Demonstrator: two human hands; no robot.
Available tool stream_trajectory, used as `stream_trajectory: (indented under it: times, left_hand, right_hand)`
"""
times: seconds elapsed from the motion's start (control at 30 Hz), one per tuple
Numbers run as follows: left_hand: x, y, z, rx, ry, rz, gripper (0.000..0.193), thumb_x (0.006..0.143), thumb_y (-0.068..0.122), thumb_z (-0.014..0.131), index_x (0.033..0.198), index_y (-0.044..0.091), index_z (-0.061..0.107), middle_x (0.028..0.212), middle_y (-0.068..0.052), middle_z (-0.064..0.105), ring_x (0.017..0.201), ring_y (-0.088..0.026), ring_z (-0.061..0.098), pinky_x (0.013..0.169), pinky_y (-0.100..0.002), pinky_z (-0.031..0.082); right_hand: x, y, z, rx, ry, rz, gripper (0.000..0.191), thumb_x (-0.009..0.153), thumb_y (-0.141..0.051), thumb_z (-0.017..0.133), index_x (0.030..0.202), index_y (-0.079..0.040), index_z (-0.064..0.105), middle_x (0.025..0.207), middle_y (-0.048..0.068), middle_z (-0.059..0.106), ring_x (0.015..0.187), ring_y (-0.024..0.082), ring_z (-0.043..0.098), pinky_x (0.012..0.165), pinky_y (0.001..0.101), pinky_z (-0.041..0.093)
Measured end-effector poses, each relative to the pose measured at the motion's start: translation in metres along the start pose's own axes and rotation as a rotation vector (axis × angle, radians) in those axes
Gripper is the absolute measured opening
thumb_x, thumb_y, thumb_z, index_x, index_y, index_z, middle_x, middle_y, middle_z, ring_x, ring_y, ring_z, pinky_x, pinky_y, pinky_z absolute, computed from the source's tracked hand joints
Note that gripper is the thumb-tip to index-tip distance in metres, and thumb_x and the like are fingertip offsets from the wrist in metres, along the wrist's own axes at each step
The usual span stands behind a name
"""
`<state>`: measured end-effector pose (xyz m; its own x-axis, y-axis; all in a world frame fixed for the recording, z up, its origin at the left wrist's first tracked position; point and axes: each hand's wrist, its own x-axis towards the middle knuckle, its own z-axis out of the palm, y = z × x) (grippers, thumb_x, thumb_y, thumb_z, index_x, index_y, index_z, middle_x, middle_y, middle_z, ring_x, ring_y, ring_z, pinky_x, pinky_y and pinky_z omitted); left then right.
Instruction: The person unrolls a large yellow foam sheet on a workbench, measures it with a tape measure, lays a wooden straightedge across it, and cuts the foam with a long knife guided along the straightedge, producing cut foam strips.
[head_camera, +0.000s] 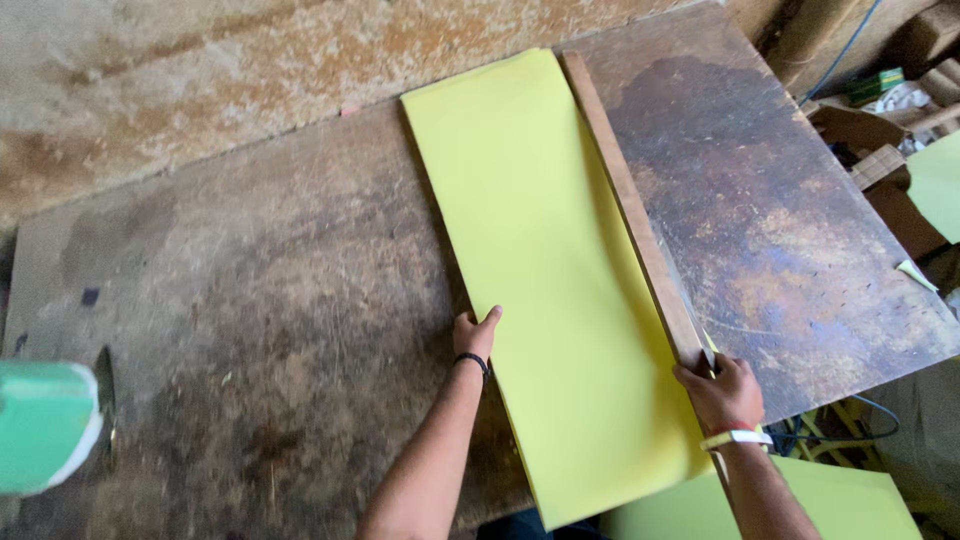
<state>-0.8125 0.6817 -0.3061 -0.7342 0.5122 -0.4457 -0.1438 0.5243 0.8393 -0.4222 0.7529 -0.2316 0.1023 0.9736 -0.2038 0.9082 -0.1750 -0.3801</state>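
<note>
So there's a long yellow sheet (545, 290) lying diagonally on a worn, stained wooden table (270, 300), running from the upper middle of the frame down to the bottom centre, where its near end hangs over the table edge. A long wooden strip (630, 205) lies right along the sheet's right-hand edge, kind of like a straightedge.

The left hand (476, 336) sits at the sheet's left edge around mid-frame, fingers curled over the edge with the thumb on top, black band on the wrist. The right hand (722, 392) is down at the lower right, closed around the near end of the wooden strip and pressing on it; there's a white band on that wrist.

Other stuff: a blurry green and white object (45, 425) at the lower left, another yellow sheet (850, 505) below the table at the bottom right, and a small green box (876, 84) among clutter in the upper right corner.
</note>
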Motion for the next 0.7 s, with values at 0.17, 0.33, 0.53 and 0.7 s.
stream_trajectory:
  times: [0.17,0.33,0.53,0.7]
  left_hand:
    - [0.028,0.030,0.007,-0.237,-0.097,-0.199,0.051,0.077,0.034,0.088,0.107,-0.005,0.075,0.105,-0.017,0.079,0.093,-0.025,0.076,0.081,-0.037,0.058]
    - [0.036,0.021,-0.042,-0.210,-0.045,-0.117,0.050,0.076,0.035,0.086,0.106,-0.004,0.076,0.101,-0.016,0.080,0.088,-0.024,0.076,0.079,-0.036,0.059]
    - [0.023,0.014,-0.165,0.056,0.111,-0.066,0.049,0.076,0.041,0.086,0.101,0.000,0.078,0.096,-0.014,0.080,0.084,-0.022,0.076,0.076,-0.036,0.059]
    - [0.005,-0.003,-0.254,-0.025,0.229,0.012,0.044,0.076,0.040,0.084,0.103,0.005,0.077,0.095,-0.009,0.079,0.080,-0.020,0.075,0.073,-0.035,0.060]
  right_hand:
    - [0.014,0.007,-0.018,-0.024,0.094,0.022,0.063,0.069,-0.055,0.085,0.121,-0.020,0.080,0.110,0.009,0.068,0.099,0.030,0.069,0.087,0.0430,0.055]
    - [0.034,0.033,-0.014,-0.057,0.121,0.022,0.065,0.070,-0.055,0.086,0.126,-0.021,0.079,0.112,0.008,0.068,0.100,0.028,0.069,0.088,0.0420,0.055]
    - [0.080,0.056,0.017,0.026,0.116,-0.115,0.075,0.070,-0.052,0.089,0.133,-0.014,0.072,0.120,0.011,0.067,0.105,0.030,0.068,0.091,0.0422,0.054]
    - [0.088,0.046,0.051,0.019,0.226,-0.316,0.049,0.088,-0.045,0.082,0.124,-0.011,0.079,0.123,0.014,0.069,0.107,0.033,0.067,0.092,0.0450,0.053]
